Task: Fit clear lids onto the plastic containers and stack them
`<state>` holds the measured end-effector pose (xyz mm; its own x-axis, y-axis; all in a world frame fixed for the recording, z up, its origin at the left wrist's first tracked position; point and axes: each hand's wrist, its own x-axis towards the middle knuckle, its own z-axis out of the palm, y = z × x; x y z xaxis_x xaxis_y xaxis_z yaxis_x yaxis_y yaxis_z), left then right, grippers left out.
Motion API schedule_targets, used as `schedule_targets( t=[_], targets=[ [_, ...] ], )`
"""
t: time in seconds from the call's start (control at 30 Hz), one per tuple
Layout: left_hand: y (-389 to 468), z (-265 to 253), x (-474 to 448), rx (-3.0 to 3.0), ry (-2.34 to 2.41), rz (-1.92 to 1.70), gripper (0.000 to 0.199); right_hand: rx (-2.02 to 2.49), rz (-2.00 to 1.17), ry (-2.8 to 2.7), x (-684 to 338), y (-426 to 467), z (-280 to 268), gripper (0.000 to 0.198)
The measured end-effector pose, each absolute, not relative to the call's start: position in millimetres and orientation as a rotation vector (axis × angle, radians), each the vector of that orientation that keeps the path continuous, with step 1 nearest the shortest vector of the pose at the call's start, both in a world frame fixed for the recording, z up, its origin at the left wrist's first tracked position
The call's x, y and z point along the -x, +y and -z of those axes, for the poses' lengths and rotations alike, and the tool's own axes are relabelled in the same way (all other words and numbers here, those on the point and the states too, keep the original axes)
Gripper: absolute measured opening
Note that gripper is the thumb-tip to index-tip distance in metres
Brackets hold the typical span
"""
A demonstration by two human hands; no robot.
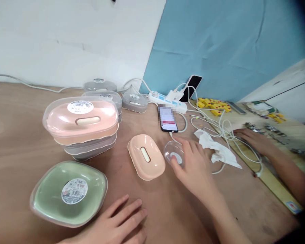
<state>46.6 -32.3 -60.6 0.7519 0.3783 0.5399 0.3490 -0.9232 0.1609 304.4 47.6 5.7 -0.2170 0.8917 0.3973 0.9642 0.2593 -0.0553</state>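
My right hand (194, 166) reaches over a clear plastic lid (169, 149) bearing a pale round sticker, its thumb and fingers on the lid. Just left of the lid lies a peach soap dish (154, 161) with a cream slot piece in its middle, uncovered. My left hand (124, 220) rests on the table with its fingers spread, holding nothing. Beside it sits a green soap dish (51, 189) under a clear lid with a round label. Behind that, a pink lidded soap dish (61, 118) tops a stack of grey ones (91, 149).
Several grey lidded dishes (135, 101) stand near the wall. A phone (169, 125), a power strip (162, 99), tangled white cables (210, 123) and a crumpled tissue (225, 152) lie beyond my right hand. Another person's hand (254, 140) is over metal parts at right.
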Motion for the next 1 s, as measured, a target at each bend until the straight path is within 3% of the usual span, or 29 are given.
schedule_targets(
  t=[0.17, 0.37, 0.6, 0.9, 1.0],
  targets=[
    [-33, 64, -50, -2.84, 0.641, -0.966, 0.012, 1.884, -0.022, -2.479, -336, 48, -5, 0.065],
    [-33, 62, -51, -2.823, 0.635, -0.986, 0.013, 1.987, 0.03, -2.426, -334, 58, 1, 0.058],
    [-32, 61, -50, -2.855, 0.617, -0.957, 0.016, 1.86, -0.319, -1.77, -337, 70, -2, 0.055],
    [-34, 59, -47, -2.882, 0.611, -0.938, 0.016, 1.553, -0.428, -1.224, -334, 75, -1, 0.062],
    [-33, 61, -47, -2.889, 0.598, -0.951, 0.016, 1.387, -0.688, -0.95, -341, 80, -1, 0.051]
  ],
)
